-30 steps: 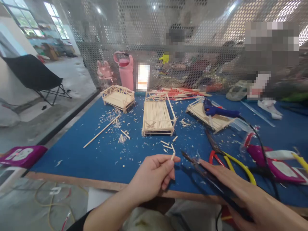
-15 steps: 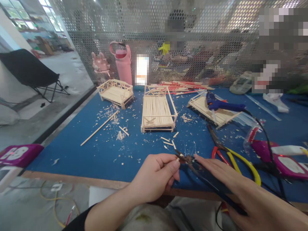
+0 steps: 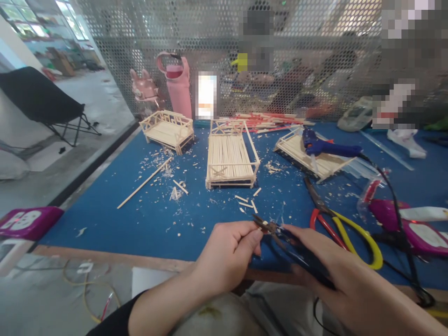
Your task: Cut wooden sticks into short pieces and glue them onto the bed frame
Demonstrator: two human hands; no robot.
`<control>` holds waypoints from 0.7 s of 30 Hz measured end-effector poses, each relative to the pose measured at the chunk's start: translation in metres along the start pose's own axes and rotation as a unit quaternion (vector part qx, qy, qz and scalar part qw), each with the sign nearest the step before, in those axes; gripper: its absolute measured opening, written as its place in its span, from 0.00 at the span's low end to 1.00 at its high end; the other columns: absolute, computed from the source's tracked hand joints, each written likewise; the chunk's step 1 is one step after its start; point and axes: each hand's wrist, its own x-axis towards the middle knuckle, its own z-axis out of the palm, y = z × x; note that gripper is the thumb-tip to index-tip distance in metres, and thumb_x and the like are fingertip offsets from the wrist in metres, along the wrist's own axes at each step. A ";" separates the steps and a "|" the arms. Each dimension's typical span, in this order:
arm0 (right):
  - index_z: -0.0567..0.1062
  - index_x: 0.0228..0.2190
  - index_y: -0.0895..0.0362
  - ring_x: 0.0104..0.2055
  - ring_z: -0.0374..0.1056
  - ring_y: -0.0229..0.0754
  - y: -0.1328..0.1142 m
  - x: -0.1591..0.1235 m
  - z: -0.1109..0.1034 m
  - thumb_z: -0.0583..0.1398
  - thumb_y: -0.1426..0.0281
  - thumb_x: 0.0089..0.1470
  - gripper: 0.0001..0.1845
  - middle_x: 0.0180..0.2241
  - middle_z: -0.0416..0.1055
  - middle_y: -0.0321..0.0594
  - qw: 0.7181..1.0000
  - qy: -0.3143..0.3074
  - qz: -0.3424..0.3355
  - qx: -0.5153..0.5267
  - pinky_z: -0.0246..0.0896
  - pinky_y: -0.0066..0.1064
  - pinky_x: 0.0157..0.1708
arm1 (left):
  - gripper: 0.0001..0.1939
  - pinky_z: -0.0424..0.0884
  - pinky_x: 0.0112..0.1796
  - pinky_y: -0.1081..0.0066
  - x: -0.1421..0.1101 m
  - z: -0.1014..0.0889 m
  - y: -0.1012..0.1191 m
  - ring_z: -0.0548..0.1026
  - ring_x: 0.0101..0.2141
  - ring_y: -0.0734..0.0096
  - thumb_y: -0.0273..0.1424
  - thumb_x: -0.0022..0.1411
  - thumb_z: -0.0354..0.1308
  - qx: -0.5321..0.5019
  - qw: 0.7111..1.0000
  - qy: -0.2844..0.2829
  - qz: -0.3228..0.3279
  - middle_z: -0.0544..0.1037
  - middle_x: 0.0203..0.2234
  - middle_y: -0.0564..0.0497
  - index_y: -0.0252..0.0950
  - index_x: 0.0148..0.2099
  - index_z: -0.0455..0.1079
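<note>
A small pale wooden stick piece [image 3: 265,223] sits between the tips of dark, slim cutters [image 3: 287,240], just above the near edge of the blue table [image 3: 140,224]. Only a short bit of the stick shows. The cutters are black with narrow pointed blades, lying nearly level, tips pointing left and away, handles running back toward the right. The blades close around the stick.

Your left hand [image 3: 227,259] and right hand [image 3: 353,289] are bare, ungloved; a black sleeve edge shows at lower left of frame.
</note>
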 end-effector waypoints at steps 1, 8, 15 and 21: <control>0.68 0.49 0.57 0.46 0.71 0.51 -0.001 0.000 0.002 0.53 0.69 0.53 0.21 0.45 0.74 0.51 1.000 0.005 0.006 -0.003 0.70 0.43 0.43 | 0.18 0.56 0.19 0.79 0.000 -0.001 0.001 0.60 0.16 0.80 0.35 0.65 0.46 0.012 1.000 0.007 0.009 0.62 0.13 0.59 0.35 0.23 0.63; 0.65 0.51 0.61 0.47 0.71 0.55 0.011 -0.003 0.007 0.52 0.75 0.46 0.27 0.46 0.72 0.54 0.994 0.051 -0.044 -0.080 0.69 0.46 0.43 | 0.19 0.59 0.23 0.77 -0.002 -0.001 0.005 0.63 0.18 0.78 0.35 0.65 0.46 0.078 0.994 0.043 0.066 0.67 0.15 0.56 0.35 0.23 0.65; 0.66 0.48 0.62 0.43 0.73 0.49 0.013 0.001 0.004 0.50 0.78 0.43 0.27 0.42 0.75 0.52 0.993 0.035 -0.085 -0.079 0.71 0.38 0.39 | 0.18 0.60 0.27 0.77 0.000 0.004 -0.002 0.67 0.23 0.77 0.33 0.67 0.45 0.123 0.985 0.053 0.111 0.71 0.20 0.55 0.35 0.26 0.66; 0.69 0.48 0.57 0.42 0.73 0.47 0.011 0.001 0.001 0.51 0.79 0.41 0.29 0.43 0.76 0.46 0.999 0.002 -0.053 0.003 0.70 0.34 0.38 | 0.19 0.60 0.25 0.77 -0.001 0.004 0.000 0.65 0.20 0.78 0.34 0.66 0.44 0.078 0.994 0.019 0.078 0.67 0.17 0.56 0.35 0.24 0.64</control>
